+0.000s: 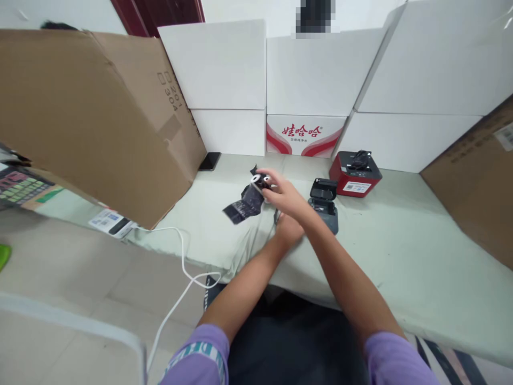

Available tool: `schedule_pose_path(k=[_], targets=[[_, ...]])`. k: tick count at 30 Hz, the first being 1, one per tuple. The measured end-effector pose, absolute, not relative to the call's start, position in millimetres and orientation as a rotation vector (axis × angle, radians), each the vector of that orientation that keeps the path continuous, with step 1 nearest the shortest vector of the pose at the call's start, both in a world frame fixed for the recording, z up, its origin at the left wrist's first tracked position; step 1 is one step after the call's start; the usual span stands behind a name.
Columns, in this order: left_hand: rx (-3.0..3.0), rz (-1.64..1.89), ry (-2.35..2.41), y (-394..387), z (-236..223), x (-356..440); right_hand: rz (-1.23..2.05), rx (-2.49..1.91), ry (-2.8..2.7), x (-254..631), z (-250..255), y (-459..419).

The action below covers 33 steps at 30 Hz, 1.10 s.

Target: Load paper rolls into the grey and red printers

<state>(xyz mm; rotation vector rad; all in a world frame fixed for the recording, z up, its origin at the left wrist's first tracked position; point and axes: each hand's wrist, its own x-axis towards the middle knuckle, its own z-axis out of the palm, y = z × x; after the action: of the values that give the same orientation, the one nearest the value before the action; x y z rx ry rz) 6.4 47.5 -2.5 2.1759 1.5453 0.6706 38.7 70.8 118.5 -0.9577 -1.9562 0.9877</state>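
My right hand [282, 193] reaches across to the left, its fingers closed on a small white roll [256, 182]. A crumpled black wrapper [243, 205] hangs from the roll. My left hand [289, 228] lies on the pale green cloth [401, 251] just under my right wrist. Its fingers are hidden by the right forearm, and a thin dark piece [276, 216] shows beside it. A small dark grey printer [325, 206] with its lid raised stands right behind both hands.
A red printer [355, 174] stands behind the grey one, before stacked white boxes [304, 75]. A large cardboard box [88, 123] leans at the left, another [476, 182] at the right. A black phone [209, 160] lies by the boxes. A white cable [182, 267] trails off the table edge.
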Motion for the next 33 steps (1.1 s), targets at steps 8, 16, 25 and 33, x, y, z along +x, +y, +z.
schedule_pose_path(k=[8,16,25,33], targets=[[2.143,0.605,1.566,59,-5,12,0.574,-1.051,-2.539,-26,77,69],[2.143,0.624,1.589,56,0,11,0.612,-0.858,-2.958,-23,63,61],[2.159,0.695,1.55,50,5,7,0.357,-0.785,-3.049,-43,65,32],[2.139,0.69,1.56,49,5,7,0.061,-0.727,-2.955,-39,53,32]])
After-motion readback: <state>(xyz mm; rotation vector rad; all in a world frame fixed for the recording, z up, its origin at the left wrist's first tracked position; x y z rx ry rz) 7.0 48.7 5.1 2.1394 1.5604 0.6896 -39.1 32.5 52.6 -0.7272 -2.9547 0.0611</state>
